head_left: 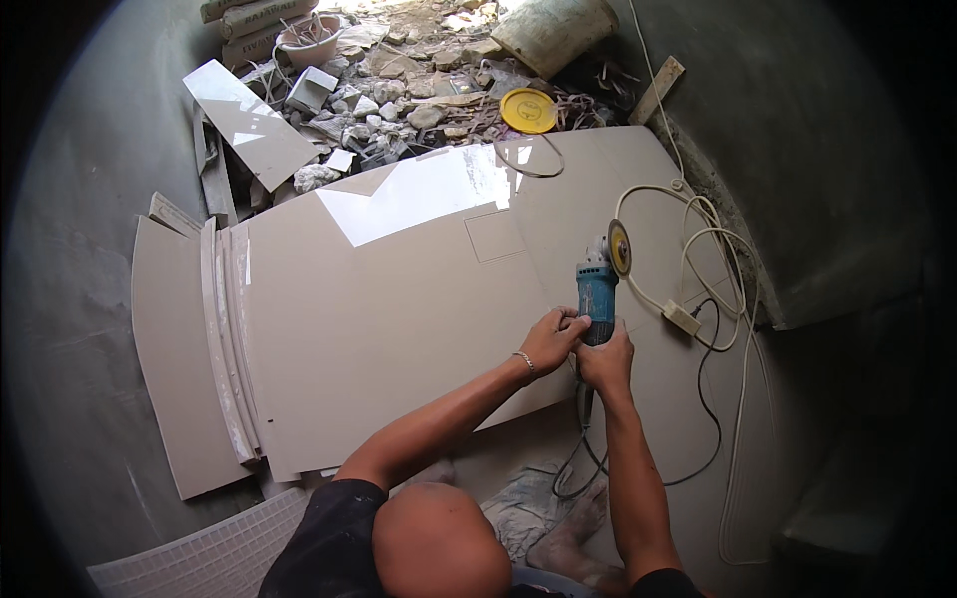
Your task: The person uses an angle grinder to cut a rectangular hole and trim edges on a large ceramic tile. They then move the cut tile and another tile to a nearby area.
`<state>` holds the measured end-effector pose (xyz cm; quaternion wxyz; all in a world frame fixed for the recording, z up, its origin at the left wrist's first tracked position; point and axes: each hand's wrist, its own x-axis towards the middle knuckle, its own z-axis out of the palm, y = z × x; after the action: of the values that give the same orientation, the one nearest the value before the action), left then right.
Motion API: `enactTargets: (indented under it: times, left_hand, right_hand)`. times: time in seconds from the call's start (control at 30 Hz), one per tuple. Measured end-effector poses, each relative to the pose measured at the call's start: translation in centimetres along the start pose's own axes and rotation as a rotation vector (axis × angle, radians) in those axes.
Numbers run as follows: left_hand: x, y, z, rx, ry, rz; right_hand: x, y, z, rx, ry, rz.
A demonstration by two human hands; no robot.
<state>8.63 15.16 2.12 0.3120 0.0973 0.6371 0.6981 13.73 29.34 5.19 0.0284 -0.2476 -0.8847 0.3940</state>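
A teal and black angle grinder point(596, 291) points away from me, its yellow-faced disc point(620, 249) upright at the far end. My right hand point(607, 361) is wrapped round the rear of its body. From the left side, my left hand point(553, 341) closes on the same body, thumb and fingers near its middle; a bracelet circles that wrist. Beneath the grinder lies a large beige tile slab point(389, 329), with a small rectangle outlined point(494, 237) on its surface. A dark cord runs back from the grinder's rear end.
A cream extension cord with a socket block point(681, 318) coils at the right. More slabs point(184, 349) stack at the left beside a white plastic grid point(214, 543). Rubble point(399, 95), a yellow lid point(527, 111), a tilted bucket point(554, 35) and a basin point(308, 42) lie beyond.
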Motion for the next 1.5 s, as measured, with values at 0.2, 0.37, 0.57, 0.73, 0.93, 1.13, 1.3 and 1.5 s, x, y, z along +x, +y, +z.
enactTargets:
  times: [0.2, 0.37, 0.57, 0.73, 0.93, 1.13, 1.3, 1.5]
  left_hand:
    - [-14.2, -6.2, -0.1, 1.192, -0.004, 0.351]
    - [-16.8, -9.9, -2.4, 1.539, 0.049, 0.360]
    - [-15.4, -12.4, -4.5, 1.444, 0.078, 0.486]
    - [-15.3, -13.3, -4.9, 1.459, 0.036, 0.557]
    - [-17.7, -10.9, -5.2, 1.374, -0.042, 0.494]
    - [-19.3, -6.9, -5.4, 1.240, -0.045, 0.487]
    - [-19.7, -4.5, -5.3, 1.181, -0.057, 0.468]
    - [-20.0, -3.4, -5.4, 1.171, -0.065, 0.474]
  right_hand:
    - [7.9, 5.2, 0.9, -0.342, 0.111, 0.030]
    - [11.2, 8.4, 2.6, -0.365, 0.171, -0.003]
    - [11.6, 10.0, 3.2, -0.417, 0.160, -0.025]
    - [11.5, 10.6, 3.5, -0.471, 0.113, -0.023]
    - [11.4, 11.8, 4.1, -0.543, 0.136, -0.032]
    - [11.4, 12.1, 3.8, -0.469, 0.092, -0.012]
    - [11.0, 12.7, 4.1, -0.469, 0.115, -0.017]
    - [7.7, 10.1, 2.7, -0.500, 0.195, -0.010]
